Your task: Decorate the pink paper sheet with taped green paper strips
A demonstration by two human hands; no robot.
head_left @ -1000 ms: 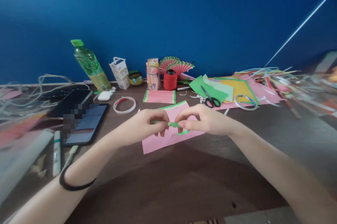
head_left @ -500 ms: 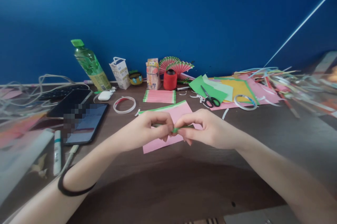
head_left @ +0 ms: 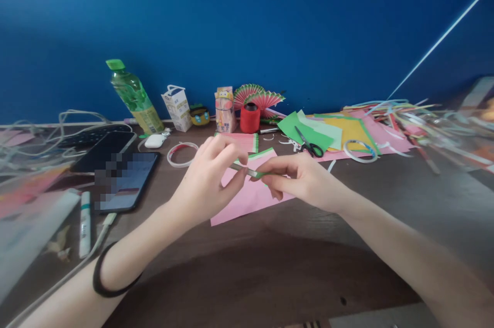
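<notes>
A narrow folded strip of green and white paper (head_left: pixel 251 172) is held level between both hands, over a pink sheet with a green edge (head_left: pixel 247 197) on the table. My left hand (head_left: pixel 210 176) pinches the strip's left part between thumb and fingers, its back raised. Opposite it, my right hand (head_left: pixel 297 179) grips the right part, thumb below and forefinger on top. The fingers cover much of the strip. Just behind the hands lies a pleated pink and green paper (head_left: pixel 247 141), partly hidden by my left hand.
Black scissors (head_left: pixel 309 145) rest on green paper (head_left: pixel 299 130) at the right, beside a tape roll (head_left: pixel 360 150). Another tape roll (head_left: pixel 181 155), a phone (head_left: pixel 135 181) and a marker (head_left: pixel 85 225) lie left. A green bottle (head_left: pixel 133 96), cartons and paper fans (head_left: pixel 266 99) stand along the wall.
My left hand has lifted and turned, with its fingers now arched over the strip. The strip has risen slightly and shows its pale side. My right hand has moved up a little.
</notes>
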